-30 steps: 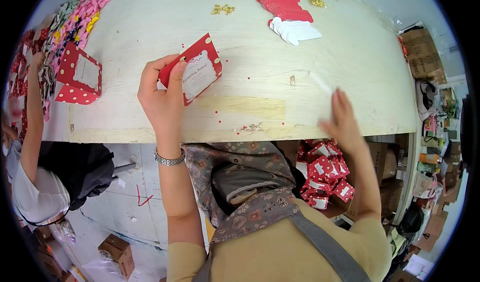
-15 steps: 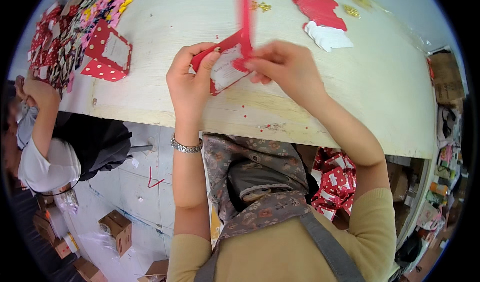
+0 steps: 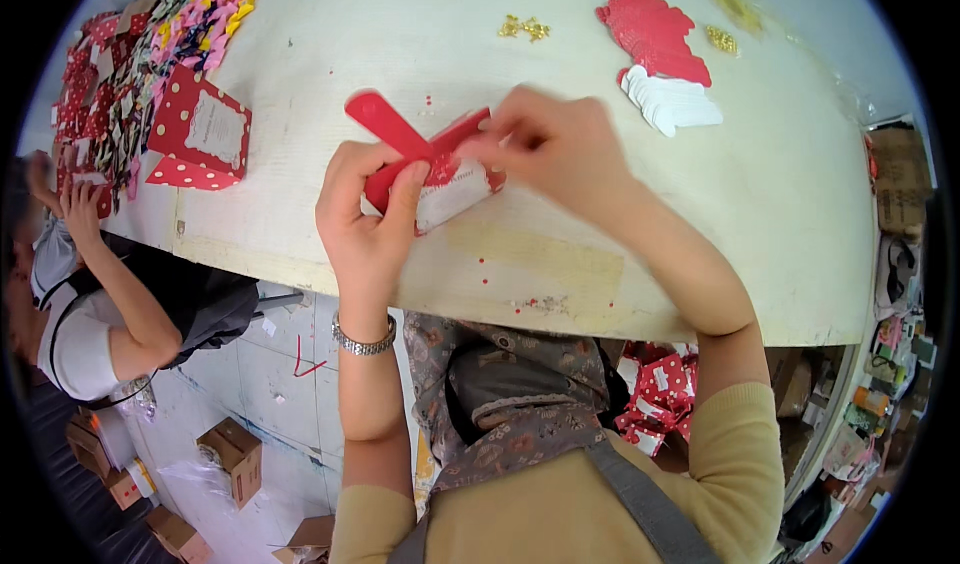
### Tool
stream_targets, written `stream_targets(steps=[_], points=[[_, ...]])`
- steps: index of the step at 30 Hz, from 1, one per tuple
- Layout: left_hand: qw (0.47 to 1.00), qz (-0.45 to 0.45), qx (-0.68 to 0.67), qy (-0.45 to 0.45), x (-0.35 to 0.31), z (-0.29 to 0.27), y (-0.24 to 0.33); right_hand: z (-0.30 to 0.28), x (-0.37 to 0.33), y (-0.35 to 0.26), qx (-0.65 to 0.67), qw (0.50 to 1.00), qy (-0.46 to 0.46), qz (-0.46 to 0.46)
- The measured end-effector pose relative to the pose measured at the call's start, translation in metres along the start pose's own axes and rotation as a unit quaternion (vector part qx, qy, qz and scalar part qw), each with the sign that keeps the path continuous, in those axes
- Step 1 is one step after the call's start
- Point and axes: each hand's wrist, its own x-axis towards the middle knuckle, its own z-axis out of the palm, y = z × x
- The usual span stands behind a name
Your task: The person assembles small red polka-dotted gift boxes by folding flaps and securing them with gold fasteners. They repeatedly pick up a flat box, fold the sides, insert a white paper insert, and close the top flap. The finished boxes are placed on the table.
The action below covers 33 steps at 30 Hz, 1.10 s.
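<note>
My left hand (image 3: 365, 204) is closed on a folded red card (image 3: 378, 186) with a white printed panel (image 3: 458, 196), thumb on the near face. A red strip with a rounded end (image 3: 385, 122) slants up to the left from the card, beside the left thumb. At the card's right side is my right hand (image 3: 560, 149), fingers bent, fingertips over the upper part and slightly blurred. What those fingertips pinch is hidden. Farther off on the table lie a stack of red die-cut pieces (image 3: 655, 34), white rounded strips (image 3: 668, 102) and small gold bows (image 3: 525, 29).
A red polka-dot folded card (image 3: 200, 129) stands at the left. Behind it are piles of colourful bows (image 3: 210, 14) and dotted pieces. Another person's arm (image 3: 110, 264) reaches in at far left. Dotted red packets (image 3: 655, 394) lie below the table edge (image 3: 560, 334); gold pieces (image 3: 722, 40) sit far right.
The red strip, upright above the card before, now slants left near my left thumb. My right hand has risen to the card's upper right. The other person's hands have shifted.
</note>
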Motion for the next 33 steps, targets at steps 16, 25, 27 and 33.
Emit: stream_targets(steps=[16, 25, 27, 33], points=[[0.999, 0.025, -0.027, 0.015, -0.004, 0.007, -0.011, -0.011, 0.074, 0.121, -0.229, 0.966, 0.106, -0.05], [0.997, 0.026, -0.062, 0.025, -0.007, 0.012, -0.014, -0.007, -0.001, -0.003, 0.008, 0.94, 0.086, -0.331], [0.997, 0.041, -0.061, 0.022, -0.006, 0.011, -0.017, 0.007, 0.0, -0.005, 0.005, 0.926, 0.107, -0.361], [0.998, 0.048, -0.05, 0.006, -0.004, 0.01, -0.014, 0.017, 0.005, -0.001, 0.002, 0.933, 0.119, -0.34]])
